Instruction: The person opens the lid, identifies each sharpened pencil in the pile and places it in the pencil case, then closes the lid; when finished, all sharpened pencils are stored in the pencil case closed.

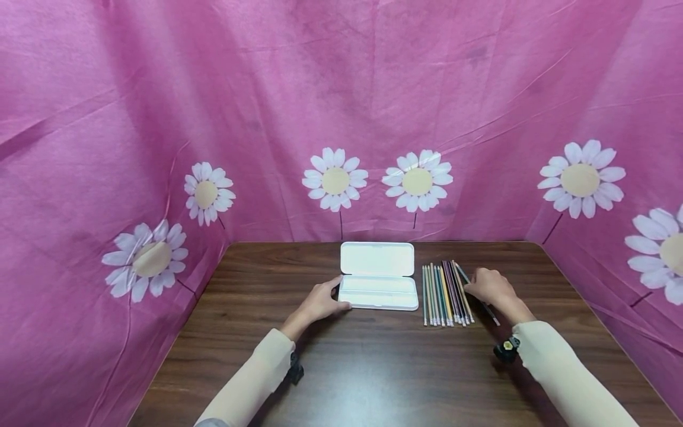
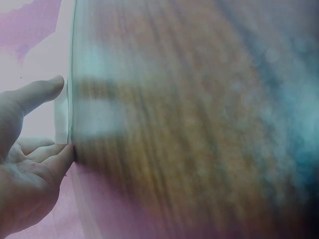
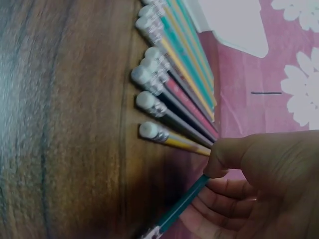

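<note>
A white pencil case (image 1: 377, 299) lies on the table with its lid (image 1: 377, 259) raised at the back and its tray bare. My left hand (image 1: 322, 301) holds the case by its left end, thumb at the front corner and fingers along the side; the left wrist view shows the thumb (image 2: 42, 93) at its rim. To the right of the case, several pencils (image 1: 443, 296) lie side by side, eraser ends toward me. Beside their right end, my right hand (image 1: 493, 287) pinches a dark green pencil (image 3: 184, 203) between thumb and fingers. That pencil slants away from the row.
The brown wooden table (image 1: 373, 367) reaches back to a pink cloth (image 1: 277, 118) printed with white daisies, which also hangs at both sides. Dark wrist cameras (image 1: 506, 350) are strapped at both sleeves.
</note>
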The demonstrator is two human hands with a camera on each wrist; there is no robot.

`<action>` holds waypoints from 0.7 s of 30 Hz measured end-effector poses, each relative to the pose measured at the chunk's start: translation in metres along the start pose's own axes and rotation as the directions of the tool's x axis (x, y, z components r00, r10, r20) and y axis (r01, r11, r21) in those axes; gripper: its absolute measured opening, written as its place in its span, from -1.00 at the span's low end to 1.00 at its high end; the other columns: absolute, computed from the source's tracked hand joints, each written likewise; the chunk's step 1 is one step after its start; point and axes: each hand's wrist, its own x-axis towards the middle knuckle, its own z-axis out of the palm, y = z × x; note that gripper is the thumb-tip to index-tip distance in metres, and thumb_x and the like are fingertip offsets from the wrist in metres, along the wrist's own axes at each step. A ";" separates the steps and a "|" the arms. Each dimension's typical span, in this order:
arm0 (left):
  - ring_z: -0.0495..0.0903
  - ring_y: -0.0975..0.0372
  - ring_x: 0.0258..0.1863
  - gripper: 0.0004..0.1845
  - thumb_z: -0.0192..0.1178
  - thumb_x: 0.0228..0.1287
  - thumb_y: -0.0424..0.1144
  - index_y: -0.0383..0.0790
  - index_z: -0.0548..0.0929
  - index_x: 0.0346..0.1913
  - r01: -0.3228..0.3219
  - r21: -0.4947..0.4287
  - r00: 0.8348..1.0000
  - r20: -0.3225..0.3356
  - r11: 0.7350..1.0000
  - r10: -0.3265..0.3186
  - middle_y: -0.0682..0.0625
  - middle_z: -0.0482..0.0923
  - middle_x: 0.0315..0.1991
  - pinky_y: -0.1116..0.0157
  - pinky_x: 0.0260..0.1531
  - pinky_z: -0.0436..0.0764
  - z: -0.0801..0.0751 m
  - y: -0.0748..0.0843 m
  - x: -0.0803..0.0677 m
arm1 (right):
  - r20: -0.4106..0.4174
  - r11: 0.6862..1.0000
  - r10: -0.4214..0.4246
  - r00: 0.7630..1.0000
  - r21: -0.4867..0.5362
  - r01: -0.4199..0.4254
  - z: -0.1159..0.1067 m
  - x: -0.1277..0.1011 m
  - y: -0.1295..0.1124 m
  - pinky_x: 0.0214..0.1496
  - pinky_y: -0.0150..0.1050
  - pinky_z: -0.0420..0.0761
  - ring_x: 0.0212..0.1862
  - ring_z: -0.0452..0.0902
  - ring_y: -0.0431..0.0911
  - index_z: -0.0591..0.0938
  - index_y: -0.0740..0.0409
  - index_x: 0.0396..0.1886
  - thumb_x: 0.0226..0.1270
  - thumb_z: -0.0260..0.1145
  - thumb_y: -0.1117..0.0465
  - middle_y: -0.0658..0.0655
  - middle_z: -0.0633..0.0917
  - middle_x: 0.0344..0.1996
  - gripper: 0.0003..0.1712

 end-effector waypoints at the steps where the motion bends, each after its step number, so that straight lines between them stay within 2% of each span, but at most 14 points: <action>1: 0.47 -0.10 0.50 -0.06 0.54 0.27 -0.11 -0.38 0.34 0.60 -0.005 0.002 1.000 -0.001 1.000 0.005 -0.33 0.44 0.51 -0.01 0.51 0.47 0.000 0.000 0.000 | -0.014 1.000 -0.010 1.000 -0.003 0.010 -0.001 0.000 -0.001 -0.48 -0.21 0.38 -0.55 0.41 -0.10 0.42 0.05 -0.61 0.34 0.31 0.12 -0.03 0.45 -0.65 -0.65; 4: 0.48 -0.11 0.49 -0.07 0.54 0.27 -0.13 -0.39 0.34 0.60 -0.012 0.005 1.000 -0.001 1.000 0.012 -0.34 0.45 0.50 -0.03 0.50 0.48 0.000 0.000 0.000 | -0.054 0.998 -0.058 0.997 -0.014 0.057 -0.003 0.000 -0.007 -0.41 -0.20 0.40 -0.45 0.45 -0.07 0.49 0.12 -0.45 0.36 0.34 0.09 0.04 0.54 -0.53 -0.72; 6: 0.48 -0.11 0.49 -0.07 0.54 0.27 -0.14 -0.38 0.34 0.60 -0.017 0.006 1.000 0.000 1.000 0.017 -0.34 0.46 0.49 -0.03 0.49 0.49 0.000 0.000 0.001 | -0.079 0.997 -0.083 0.993 -0.013 0.083 -0.006 0.000 -0.013 -0.41 -0.20 0.40 -0.44 0.46 -0.06 0.51 0.12 -0.43 0.35 0.36 0.09 0.06 0.56 -0.52 -0.73; 14: 0.47 -0.08 0.50 -0.07 0.53 0.28 -0.12 -0.37 0.34 0.60 -0.020 -0.001 1.000 -0.003 1.000 0.020 -0.32 0.45 0.51 -0.02 0.51 0.47 0.001 -0.003 0.001 | -0.133 0.984 -0.173 0.976 0.007 0.175 -0.018 -0.003 -0.053 -0.48 -0.21 0.33 -0.47 0.43 -0.08 0.53 0.07 -0.38 0.25 0.37 0.15 0.02 0.56 -0.53 -0.83; 21: 0.49 -0.09 0.49 -0.07 0.54 0.27 -0.12 -0.38 0.34 0.60 -0.031 0.011 0.999 -0.005 0.999 0.031 -0.33 0.46 0.49 -0.03 0.49 0.49 0.001 -0.003 0.001 | -0.129 0.962 -0.273 0.953 -0.029 0.271 -0.024 -0.002 -0.089 -0.49 -0.21 0.36 -0.49 0.43 -0.11 0.57 0.04 -0.40 0.25 0.34 0.23 -0.01 0.59 -0.54 -0.91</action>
